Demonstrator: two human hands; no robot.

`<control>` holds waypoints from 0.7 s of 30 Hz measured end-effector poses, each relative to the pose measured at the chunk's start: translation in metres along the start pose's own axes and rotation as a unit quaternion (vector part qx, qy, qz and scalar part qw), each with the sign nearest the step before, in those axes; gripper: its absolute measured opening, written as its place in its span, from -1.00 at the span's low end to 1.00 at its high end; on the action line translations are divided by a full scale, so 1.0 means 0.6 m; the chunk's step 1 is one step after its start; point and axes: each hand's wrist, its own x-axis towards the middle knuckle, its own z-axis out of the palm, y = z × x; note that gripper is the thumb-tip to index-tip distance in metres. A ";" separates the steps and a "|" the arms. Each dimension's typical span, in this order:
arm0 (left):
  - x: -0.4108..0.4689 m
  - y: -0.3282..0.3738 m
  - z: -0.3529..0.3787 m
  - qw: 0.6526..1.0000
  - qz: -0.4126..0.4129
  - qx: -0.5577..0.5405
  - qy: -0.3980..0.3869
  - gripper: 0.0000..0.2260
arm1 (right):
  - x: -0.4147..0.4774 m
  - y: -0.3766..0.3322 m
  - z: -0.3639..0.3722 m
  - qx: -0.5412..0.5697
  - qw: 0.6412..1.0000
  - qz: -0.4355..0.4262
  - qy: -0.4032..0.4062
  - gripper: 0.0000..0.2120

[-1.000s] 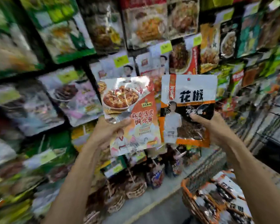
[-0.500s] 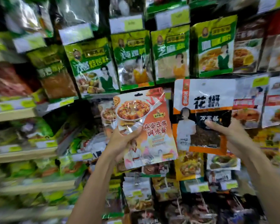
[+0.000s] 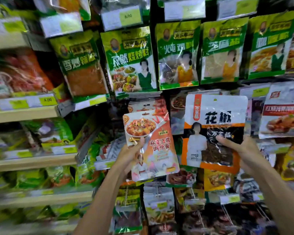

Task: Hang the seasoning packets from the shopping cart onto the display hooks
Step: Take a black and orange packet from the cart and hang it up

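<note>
Orange tofu-sauce packet [image 3: 153, 146] beside white peppercorn packet [image 3: 214, 131], both upright.

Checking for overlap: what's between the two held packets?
Head view: between orange packet and white packet, only hung display packets show through a narrow gap.

Tight wall here. The row of glossy green seasoning packets [image 3: 176, 55] hangs close side by side overhead, with white-and-yellow price tags [image 3: 120, 17] jutting above them. The orange-and-white sauce packet [image 3: 153, 150] in the left hand [image 3: 129, 155] and the white, orange and black peppercorn packet [image 3: 214, 131] in the right hand [image 3: 244, 150] cover the hanging packs right behind them. One dark opening [image 3: 115, 109] shows just left of the sauce packet, under the green row. Pale wooden shelves [image 3: 24, 114] crowd the left side; more hanging packets [image 3: 159, 206] fill below.
</note>
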 end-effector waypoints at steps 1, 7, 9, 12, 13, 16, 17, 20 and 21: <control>0.006 0.006 0.000 1.000 -0.001 -0.003 -0.004 -0.62 | 0.002 0.000 0.001 -0.004 1.000 -0.003 0.008 -0.83; 0.058 0.032 0.001 1.000 0.016 0.009 -0.003 -0.53 | 0.020 0.004 0.003 -0.005 1.000 -0.004 0.015 -0.80; 0.071 0.029 -0.006 1.000 0.012 0.008 -0.010 -0.66 | 0.029 0.012 0.003 -0.007 1.000 -0.011 0.011 -0.86; 0.085 0.013 -0.015 1.000 0.015 0.002 -0.017 -0.77 | 0.035 0.019 0.009 -0.014 1.000 -0.012 0.009 -0.88; 0.088 0.009 -0.015 1.000 0.016 0.001 -0.015 -0.75 | 0.037 0.020 0.010 -0.020 1.000 -0.011 0.006 -0.89; 0.096 0.006 -0.014 0.999 0.032 0.010 -0.019 -0.67 | 0.042 0.023 0.016 -0.018 1.000 -0.012 -0.010 -0.81; 0.099 0.009 -0.012 0.999 0.035 0.011 -0.021 -0.66 | 0.044 0.025 0.016 -0.009 1.000 -0.011 -0.007 -0.70; 0.108 0.018 -0.006 0.999 0.035 0.014 -0.022 -0.66 | 0.050 0.027 0.021 0.013 1.000 0.006 0.002 -0.34; 0.112 0.019 -0.005 0.999 0.032 0.016 -0.019 -0.67 | 0.050 0.027 0.023 0.012 1.000 0.006 0.002 -0.31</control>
